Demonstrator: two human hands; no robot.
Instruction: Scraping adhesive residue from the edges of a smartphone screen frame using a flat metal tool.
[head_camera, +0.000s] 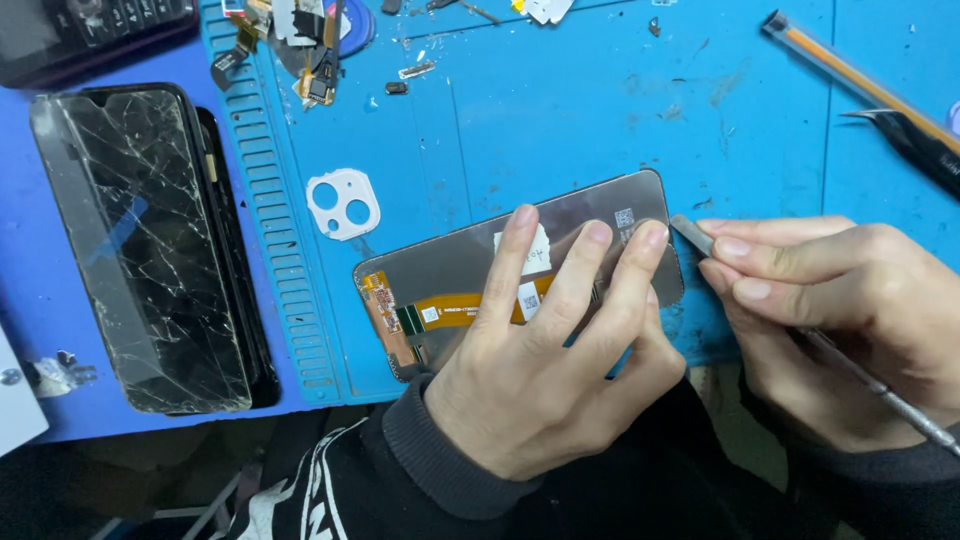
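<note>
My left hand (540, 370) lies open, fingers spread flat on the back of the display panel (460, 265), which sits face down on the blue mat (560, 110) at the bench's near edge. My right hand (850, 320) is closed around a metal spudger (700, 238), its flat tip at the panel's right edge. If that tip digs in or slips, it could crack the glass; the orange flex cable (460, 310) could tear. Left of the panel lies a cracked phone (140, 250).
</note>
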